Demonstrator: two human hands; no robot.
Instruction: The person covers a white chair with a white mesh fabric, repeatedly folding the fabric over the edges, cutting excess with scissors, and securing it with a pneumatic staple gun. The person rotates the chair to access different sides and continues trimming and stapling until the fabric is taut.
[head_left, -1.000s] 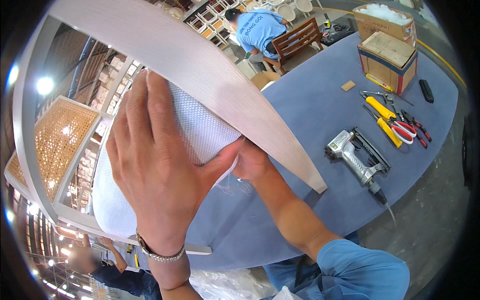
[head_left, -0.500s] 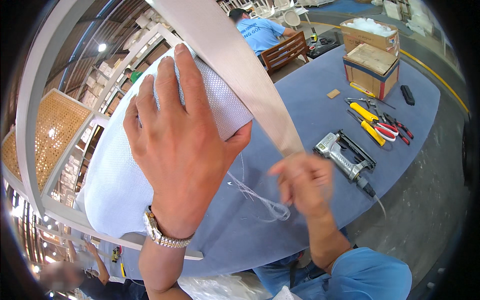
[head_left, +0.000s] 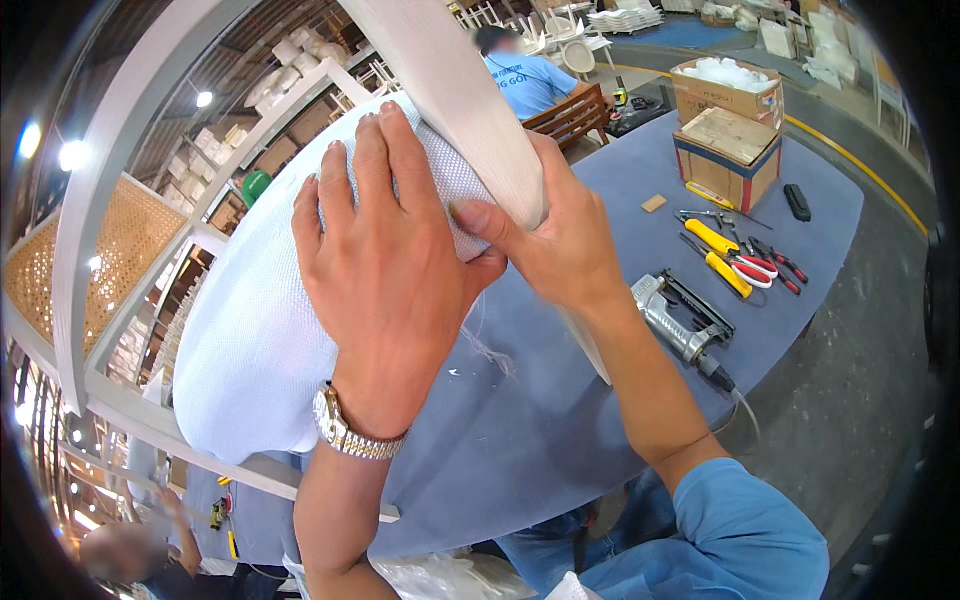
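Note:
A chair frame of pale wood stands tilted before me, holding a seat pad [head_left: 255,310] covered in light woven fabric. My left hand [head_left: 385,260], with a watch at its wrist, lies flat on the fabric, fingers stretched out. My right hand [head_left: 570,235] is wrapped round the wooden leg [head_left: 460,90] of the chair, its thumb toward the pad's edge beside my left thumb. Loose clear threads [head_left: 490,355] hang below my left hand over the blue-grey tabletop [head_left: 500,460].
To the right lie a staple gun [head_left: 685,325] with a hose, yellow-handled tools [head_left: 712,237], pliers [head_left: 785,270] and a black object [head_left: 797,203]. Behind them stand cardboard boxes [head_left: 728,160]. A woven cane panel [head_left: 95,265] is at left. Co-workers sit farther off.
My right hand, blurred below the leg's end before, has moved up and taken hold of the leg. My left hand stays on the pad while the view shifts slightly.

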